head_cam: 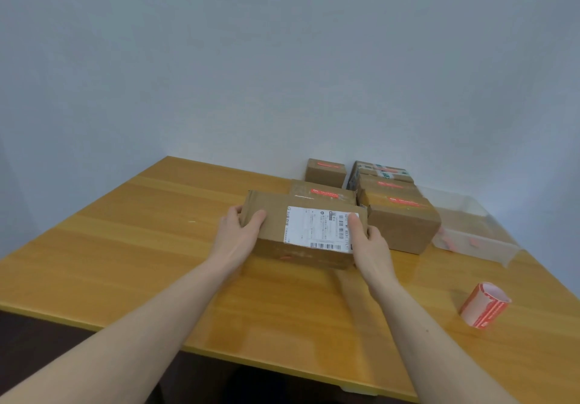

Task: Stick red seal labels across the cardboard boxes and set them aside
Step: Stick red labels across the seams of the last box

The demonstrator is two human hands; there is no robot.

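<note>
Fingers of the left hand and right hand are clamping opposite ends of the cardboard box. Judging by its crisp edges, it is behaving as stiff and light, so end grips are suiting it.

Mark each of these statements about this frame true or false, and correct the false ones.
1. Both hands grip one cardboard box. True: the left hand and right hand hold the ends of the box with the white shipping label.
2. The roll of red labels lies in the clear tray. False: the roll of red labels stands on the table, nearer than the clear tray.
3. Several boxes behind carry red labels. True, as on the box at the back.
4. The right hand holds a label. False: it grips the box.
</note>
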